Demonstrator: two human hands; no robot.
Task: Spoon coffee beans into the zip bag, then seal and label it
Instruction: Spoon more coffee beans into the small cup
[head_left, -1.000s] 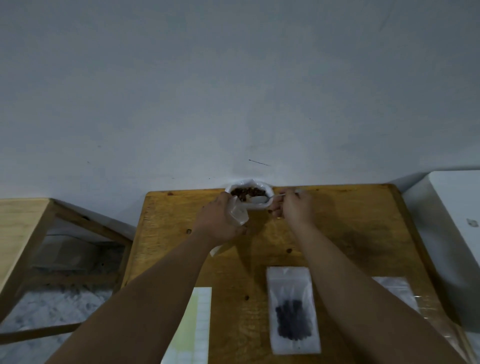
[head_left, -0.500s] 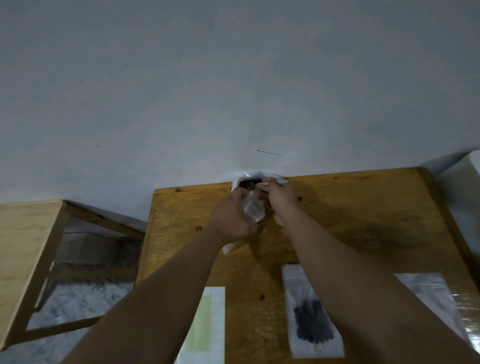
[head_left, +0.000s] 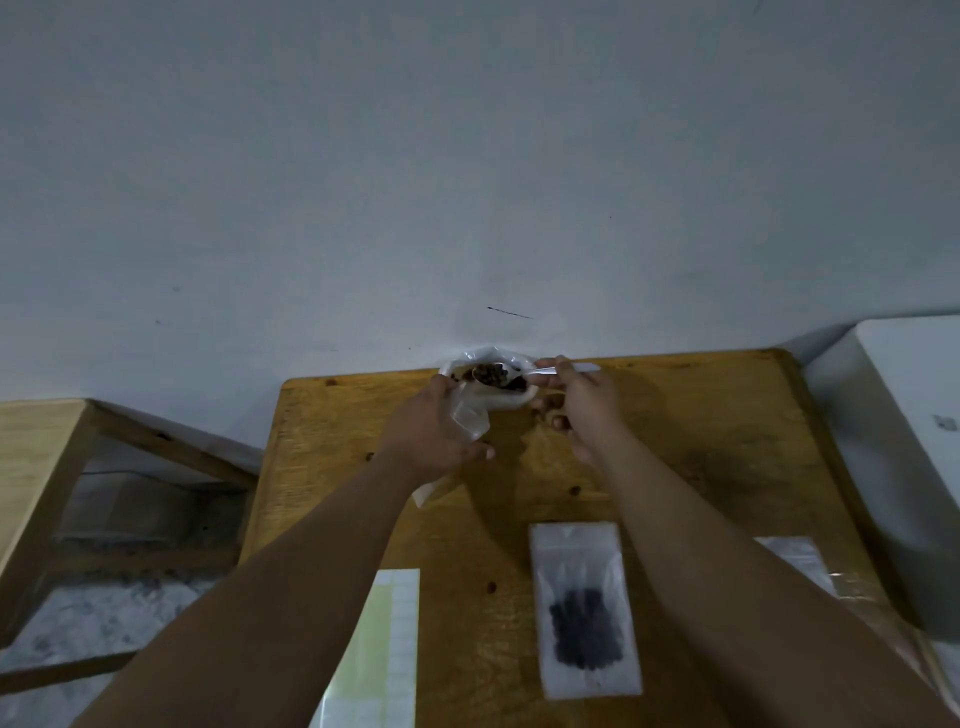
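At the far edge of the wooden table (head_left: 675, 467) stands a white bowl (head_left: 511, 402) of coffee beans (head_left: 493, 375). My left hand (head_left: 434, 431) grips a clear zip bag (head_left: 470, 418) just in front of the bowl. My right hand (head_left: 579, 408) pinches the handle of a white plastic spoon (head_left: 540, 371). The spoon's head lies over the bowl and carries brown beans. A sheet of labels (head_left: 382, 649) lies near the front left of the table.
A sealed zip bag with dark beans (head_left: 584, 608) lies flat near the front middle. More clear bags (head_left: 800, 561) lie at the right. A white box (head_left: 909, 441) stands right of the table, a wooden frame (head_left: 47, 467) to the left, and a grey wall behind.
My right hand has moved from the bag's mouth back to the right, and the spoon now sits over the bowl holding beans. My left hand still holds the bag.
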